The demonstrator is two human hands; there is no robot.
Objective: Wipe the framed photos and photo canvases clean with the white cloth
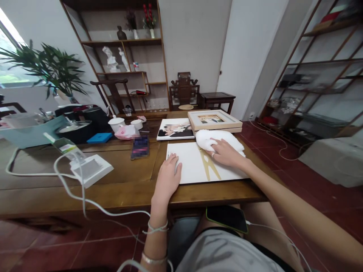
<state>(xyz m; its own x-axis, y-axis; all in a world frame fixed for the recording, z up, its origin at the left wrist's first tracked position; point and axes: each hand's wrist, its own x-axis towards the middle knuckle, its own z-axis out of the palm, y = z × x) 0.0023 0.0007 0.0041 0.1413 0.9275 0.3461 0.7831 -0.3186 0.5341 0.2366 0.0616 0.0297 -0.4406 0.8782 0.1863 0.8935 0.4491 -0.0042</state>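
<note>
A white board with a gold figure on it point(195, 166) lies flat at the near edge of the wooden table point(121, 170). My left hand point(168, 176) rests flat on the board's left edge, fingers stretched out. My right hand point(224, 152) presses on a white cloth point(218, 139) that lies over the board's far right part, fingers curled onto the fabric. Behind the board lie a photo print point(176, 129) and a light wooden picture frame point(214, 119).
A phone point(140, 147) lies left of the board. Further left are a white charger block point(91, 169) with cables, a blue box point(99, 138), white cups point(117, 123), a pink wrapper point(126, 132) and dark pots. A second phone point(227, 218) rests on my lap. Shelves stand behind and right.
</note>
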